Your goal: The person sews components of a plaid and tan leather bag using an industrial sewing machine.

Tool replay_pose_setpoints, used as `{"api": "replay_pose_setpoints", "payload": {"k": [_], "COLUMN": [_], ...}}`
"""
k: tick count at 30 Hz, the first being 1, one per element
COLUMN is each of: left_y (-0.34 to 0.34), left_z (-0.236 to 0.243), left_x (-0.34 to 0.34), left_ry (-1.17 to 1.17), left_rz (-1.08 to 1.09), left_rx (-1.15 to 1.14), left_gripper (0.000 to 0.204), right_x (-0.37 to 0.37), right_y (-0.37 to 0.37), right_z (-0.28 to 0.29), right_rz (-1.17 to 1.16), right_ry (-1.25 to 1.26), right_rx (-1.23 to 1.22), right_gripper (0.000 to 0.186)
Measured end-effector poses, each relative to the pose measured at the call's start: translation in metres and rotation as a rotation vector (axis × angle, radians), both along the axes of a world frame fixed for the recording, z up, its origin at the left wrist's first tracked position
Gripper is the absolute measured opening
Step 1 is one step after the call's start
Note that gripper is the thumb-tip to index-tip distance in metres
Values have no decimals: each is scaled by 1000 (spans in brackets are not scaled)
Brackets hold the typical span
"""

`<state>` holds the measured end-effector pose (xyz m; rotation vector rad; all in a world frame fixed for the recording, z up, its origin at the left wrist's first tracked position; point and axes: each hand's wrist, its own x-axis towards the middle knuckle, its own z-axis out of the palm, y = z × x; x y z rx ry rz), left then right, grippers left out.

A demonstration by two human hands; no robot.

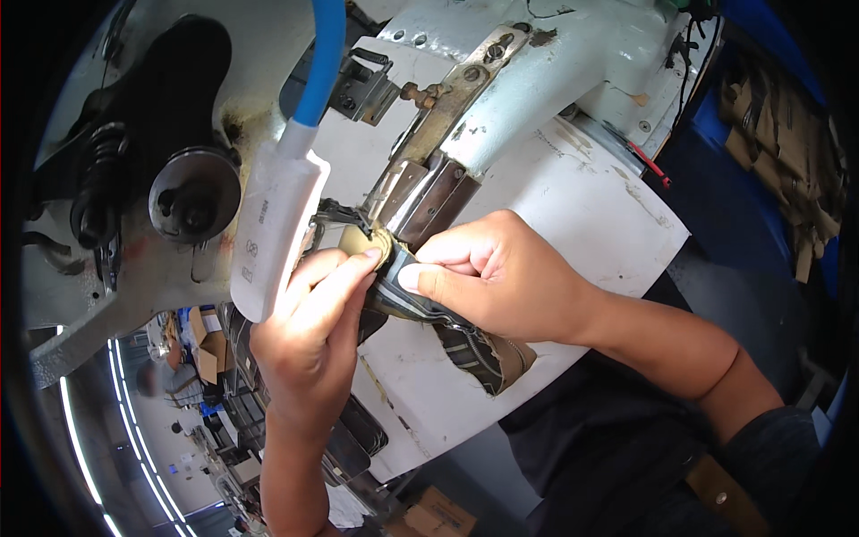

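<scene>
A dark shoe upper [401, 288] with grey stripes and tan lining lies across the end of a sewing machine's narrow metal arm [434, 201]. My left hand [309, 327] pinches its tan edge between thumb and fingers, close beside the machine's working end. On the other side, my right hand [492, 277] is closed on the dark edge, thumb pressed on top. The upper's striped rear part [470, 353] hangs below my right hand, over the white table. The exact stitching point is partly hidden by my fingers and the lamp.
A white lamp [273, 233] on a blue flexible neck [322, 63] hangs just above my left hand. The machine head with a round metal wheel [194, 194] fills the left. A red-handled tool [651, 166] lies at the white tabletop's [617, 259] right edge; brown pieces [783, 148] sit beyond.
</scene>
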<state>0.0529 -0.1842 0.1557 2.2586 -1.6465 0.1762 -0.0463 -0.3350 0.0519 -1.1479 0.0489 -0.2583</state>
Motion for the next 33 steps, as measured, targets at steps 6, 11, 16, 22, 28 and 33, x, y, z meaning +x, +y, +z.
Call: {"api": "replay_pose_setpoints", "payload": {"k": [6, 11, 16, 22, 28, 33], "left_y": [-6, -19, -37, -55, -64, -58], "left_z": [-4, -14, -21, -25, -34, -39], "left_x": [-17, -32, -56, -70, -74, -96], "left_ry": [-42, -103, -88, -145, -72, -26], "left_rz": [154, 250, 512, 639, 811, 876], "left_rx": [-47, -145, -157, -140, -236, -279], "left_gripper": [18, 14, 10, 11, 11, 14], "right_x": [9, 13, 9, -2, 1, -1], "right_y": [-2, -3, -10, -16, -14, -17], "right_z": [-2, 0, -2, -3, -7, -14], "right_rz": [-50, -65, -24, 37, 10, 17], "right_ry": [-50, -27, 19, 47, 18, 8], "right_rx": [-89, -92, -146, -186, -188, -220], "right_gripper": [38, 40, 37, 30, 28, 26]}}
